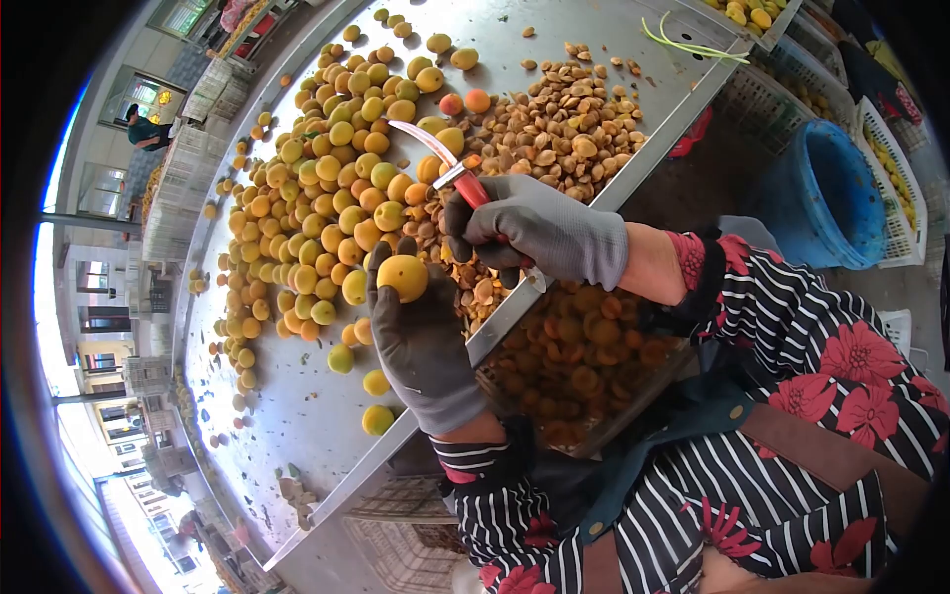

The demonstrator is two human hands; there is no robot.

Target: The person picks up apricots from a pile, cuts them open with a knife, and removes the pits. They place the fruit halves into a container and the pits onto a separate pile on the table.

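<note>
My left hand (421, 337), in a grey and black work glove, holds a yellow apricot (403, 278) between thumb and fingers above the table's near edge. In my gloved right hand (539, 230) is a curved knife (427, 142) with a red handle, its blade pointing up and to the left, apart from the fruit. Many whole apricots (317, 188) lie heaped on the metal table (475, 20). Beside them, behind my right hand, spreads a pile of brown apricot pits (559, 129).
Below the table edge, at my lap, sits a container of apricot halves (584, 342). A blue bucket (821, 193) and white plastic crates (891, 178) stand at the right. Green stems (693, 45) lie near the table's far corner. Another person (148, 129) is at the far left.
</note>
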